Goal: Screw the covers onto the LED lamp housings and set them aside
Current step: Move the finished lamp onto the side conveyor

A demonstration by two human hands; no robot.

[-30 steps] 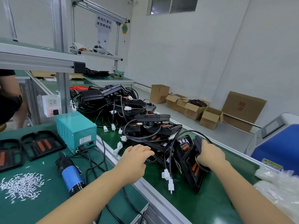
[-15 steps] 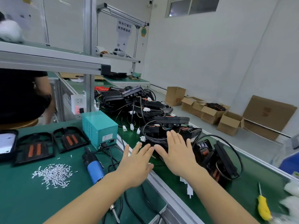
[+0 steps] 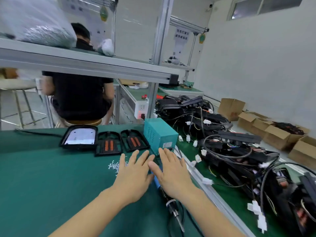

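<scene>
Over screwdriver (image 3: 171, 200), both hands moved left, empty

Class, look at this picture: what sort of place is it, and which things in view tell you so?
Probably a small electronics assembly workshop: a green-matted workbench with loose screws, an electric screwdriver, and a heap of black wired lamp housings beside cardboard boxes.

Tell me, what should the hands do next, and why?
Probably the right hand should close on the electric screwdriver lying right under it. Both hands are open and hold nothing, the left hand is near the screws, and the covers wait just beyond.
</scene>
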